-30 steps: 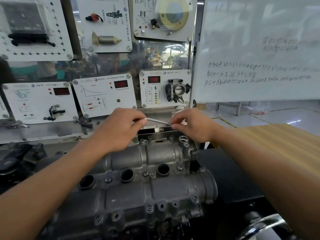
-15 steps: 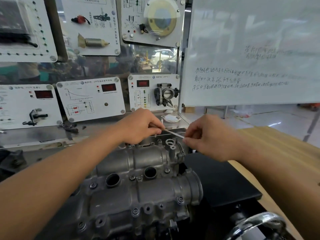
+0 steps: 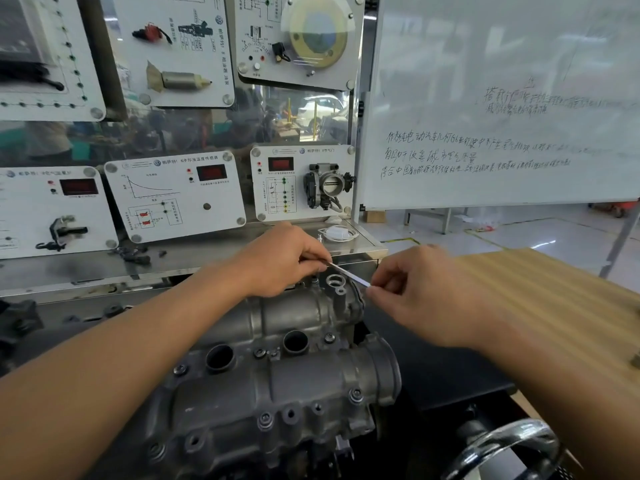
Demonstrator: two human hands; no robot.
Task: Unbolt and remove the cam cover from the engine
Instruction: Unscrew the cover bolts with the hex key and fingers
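1. The grey cast-metal cam cover (image 3: 277, 375) sits bolted on the engine, beneath both hands. Several dark bolt heads (image 3: 356, 395) are seated along its edges, so unbolting looks barely begun and lifting off remains.
2. Above the cover's far end, the left hand (image 3: 287, 261) and right hand (image 3: 426, 296) each pinch one end of a thin silvery rod (image 3: 348, 273).
3. No containers show; the cover's round wells (image 3: 220, 356) show only darkness.

Light: bright, even, soft shadows.
Glare: large white whiteboard (image 3: 502, 64); glossy pale floor (image 3: 540, 237).
Edges: wide-angle bending.
Blur: slight, right hand (image 3: 426, 289).
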